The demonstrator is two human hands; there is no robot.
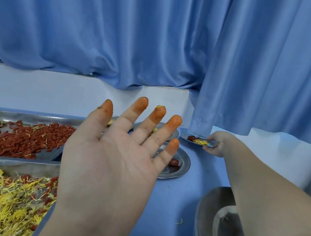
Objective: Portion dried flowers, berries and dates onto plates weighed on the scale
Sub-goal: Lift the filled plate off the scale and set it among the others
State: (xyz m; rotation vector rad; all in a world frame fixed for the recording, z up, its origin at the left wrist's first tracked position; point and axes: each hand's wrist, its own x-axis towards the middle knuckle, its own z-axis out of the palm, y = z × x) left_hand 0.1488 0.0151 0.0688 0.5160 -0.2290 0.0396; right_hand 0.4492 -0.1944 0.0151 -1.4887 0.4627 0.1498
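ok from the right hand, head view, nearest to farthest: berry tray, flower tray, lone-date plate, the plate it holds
1. Held plate, in the grip of the right hand, far right.
2. Lone-date plate, to its left, centre.
3. Berry tray, far left.
4. Flower tray, near left.

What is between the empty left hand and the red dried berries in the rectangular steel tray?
Nothing visible. The left hand is raised and open, right of the red dried berries, which lie uncovered in the rectangular steel tray.

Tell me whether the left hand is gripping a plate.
No: the left hand is spread open, palm up, gripping nothing; the right hand holds the small plate.
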